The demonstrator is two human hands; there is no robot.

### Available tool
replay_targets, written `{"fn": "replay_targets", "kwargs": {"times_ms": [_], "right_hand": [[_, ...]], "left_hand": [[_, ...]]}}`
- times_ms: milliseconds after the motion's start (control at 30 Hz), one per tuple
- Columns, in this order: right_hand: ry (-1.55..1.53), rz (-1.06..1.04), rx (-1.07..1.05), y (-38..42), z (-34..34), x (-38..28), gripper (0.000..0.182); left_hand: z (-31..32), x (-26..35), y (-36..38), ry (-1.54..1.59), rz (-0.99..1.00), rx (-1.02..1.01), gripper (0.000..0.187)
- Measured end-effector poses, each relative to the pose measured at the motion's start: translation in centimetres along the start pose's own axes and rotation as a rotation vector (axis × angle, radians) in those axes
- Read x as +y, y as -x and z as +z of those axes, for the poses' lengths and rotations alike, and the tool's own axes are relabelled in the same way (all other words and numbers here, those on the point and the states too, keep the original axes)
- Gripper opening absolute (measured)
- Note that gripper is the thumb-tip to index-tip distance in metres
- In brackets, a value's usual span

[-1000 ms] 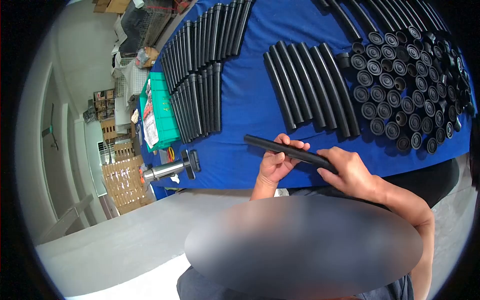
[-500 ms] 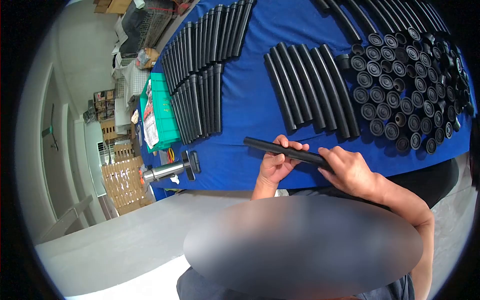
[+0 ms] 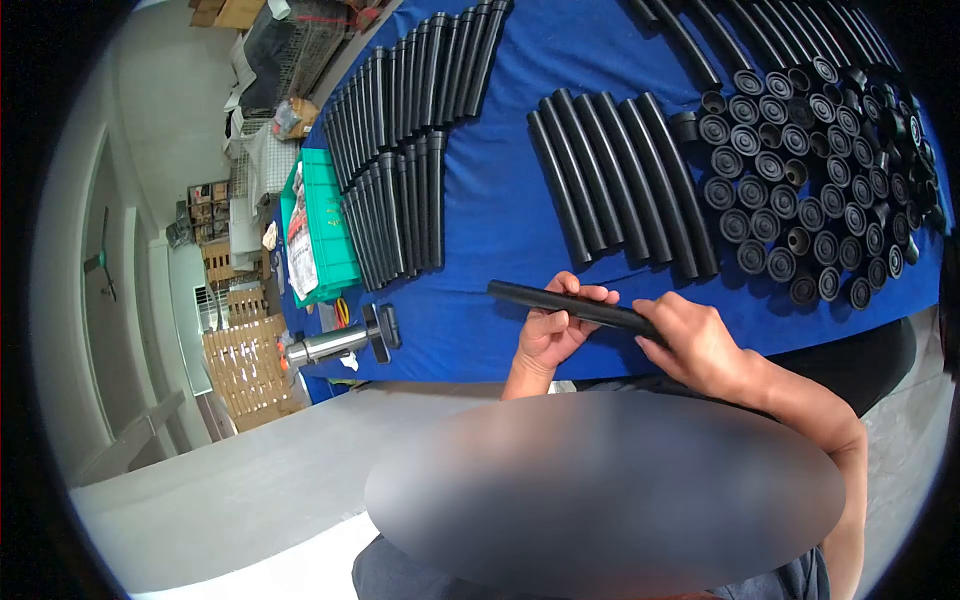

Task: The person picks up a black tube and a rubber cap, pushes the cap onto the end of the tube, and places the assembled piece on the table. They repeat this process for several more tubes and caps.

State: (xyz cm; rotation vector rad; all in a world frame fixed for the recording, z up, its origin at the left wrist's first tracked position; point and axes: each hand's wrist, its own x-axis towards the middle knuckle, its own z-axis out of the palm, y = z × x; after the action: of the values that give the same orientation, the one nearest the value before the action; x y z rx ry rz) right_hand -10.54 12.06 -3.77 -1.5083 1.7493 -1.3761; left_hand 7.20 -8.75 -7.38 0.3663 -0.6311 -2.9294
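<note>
A black plastic tube (image 3: 530, 296) is held nearly level in front of me, its left end sticking out past my fingers. My left hand (image 3: 558, 325) is closed around its middle, thumb in front and fingertips curled over the top. My right hand (image 3: 692, 340) grips the right end, which my fingers hide. Just beyond lies a row of similar black tubes (image 3: 620, 180) on the blue cloth (image 3: 480, 210). To the right of that row, many round black caps (image 3: 785, 200) with ringed faces stand close together.
At the left, two rows of capped black tubes (image 3: 430, 70) lie beside a green crate (image 3: 330, 225). A metal cylindrical tool (image 3: 335, 343) sits near the table's front left edge. More black tubes (image 3: 780, 35) lie at the far right.
Both hands keep their hold on the tube and stay nearly in place. My right hand has shifted very slightly; nothing else has visibly moved on the table.
</note>
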Motion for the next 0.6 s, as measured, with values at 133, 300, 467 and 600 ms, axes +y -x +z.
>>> {"fn": "replay_targets", "kwargs": {"times_ms": [133, 300, 467, 600], "right_hand": [[0.049, 0.033, -0.054, 0.3, -0.1, -0.3, 0.042], [-0.186, 0.137, -0.051, 0.0, -0.3, 0.2, 0.047], [-0.017, 0.037, -0.078, 0.2, 0.0, -0.1, 0.043], [-0.091, 0.017, -0.051, 0.3, 0.1, 0.7, 0.044]], "left_hand": [[-0.3, -0.2, 0.2, -0.019, 0.015, 0.025, 0.034], [0.0, -0.1, 0.1, -0.032, -0.005, 0.028, 0.035], [-0.6, -0.2, 0.2, -0.019, 0.026, 0.018, 0.036], [0.3, -0.1, 0.1, -0.024, 0.006, 0.042, 0.035]]}}
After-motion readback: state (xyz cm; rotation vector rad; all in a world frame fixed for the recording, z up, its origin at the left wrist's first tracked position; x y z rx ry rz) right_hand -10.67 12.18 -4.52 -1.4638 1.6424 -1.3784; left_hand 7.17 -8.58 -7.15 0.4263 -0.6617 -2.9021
